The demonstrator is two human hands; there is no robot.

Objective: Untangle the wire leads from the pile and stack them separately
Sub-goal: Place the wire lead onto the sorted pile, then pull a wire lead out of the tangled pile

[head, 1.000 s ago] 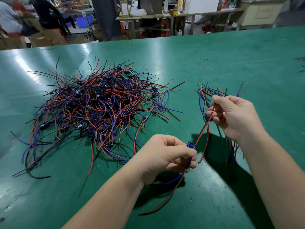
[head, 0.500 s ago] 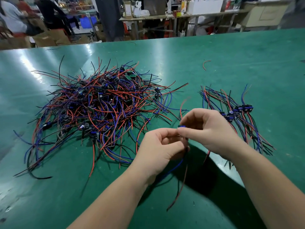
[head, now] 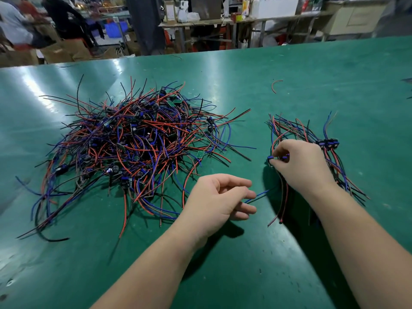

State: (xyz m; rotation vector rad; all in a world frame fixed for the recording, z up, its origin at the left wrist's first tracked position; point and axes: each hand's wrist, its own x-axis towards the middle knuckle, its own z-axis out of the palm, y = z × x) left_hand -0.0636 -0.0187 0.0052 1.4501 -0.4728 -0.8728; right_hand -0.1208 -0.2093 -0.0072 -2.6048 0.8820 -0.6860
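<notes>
Pinching the blue connector of one lead, your right hand sits right of the pile, beside the sorted stack; left hand relaxed, gripping nothing, at pile's near-right edge. Leads look light, floppy, snag-prone: grip the rigid connector, not wires

My one view comes from the wearer's head, wide-angle, looking forward and down across the green bench. It sits close above the hands: both forearms enter from the bottom edge, the left hand near centre, the right hand beside it. The bench's far edge and the workshop beyond fill the top strip.
</notes>
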